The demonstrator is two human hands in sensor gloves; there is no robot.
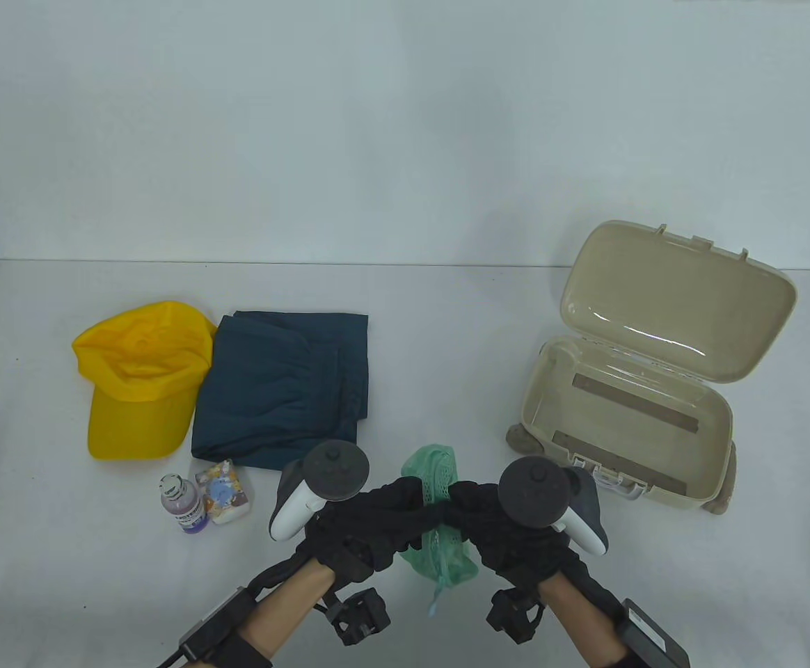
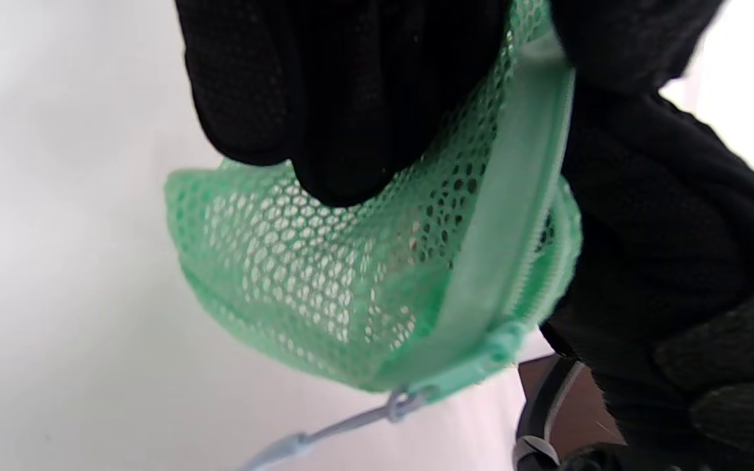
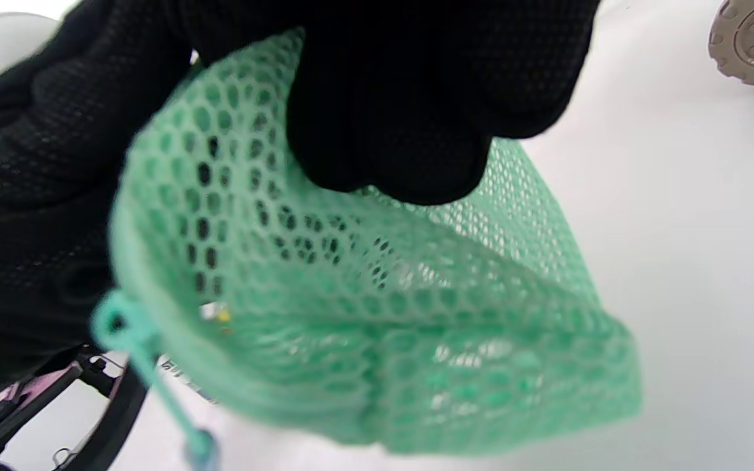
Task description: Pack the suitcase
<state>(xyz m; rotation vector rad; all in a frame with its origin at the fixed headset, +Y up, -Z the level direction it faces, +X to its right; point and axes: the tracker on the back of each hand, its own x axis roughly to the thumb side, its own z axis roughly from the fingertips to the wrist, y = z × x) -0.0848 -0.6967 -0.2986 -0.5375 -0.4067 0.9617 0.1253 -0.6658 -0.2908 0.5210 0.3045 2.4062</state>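
White table (image 1: 447,334) carried the open beige suitcase (image 1: 628,410) at right; left hand (image 1: 356,532) and right hand (image 1: 509,529) both pinched the green mesh pouch (image 1: 440,550), fingers curled round it.

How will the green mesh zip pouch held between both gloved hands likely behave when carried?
Probably floppy: the green mesh zip pouch sags below the left hand and right hand. Likely light, since the netting looks thin and nearly empty. Its dangling zipper pull may snag.
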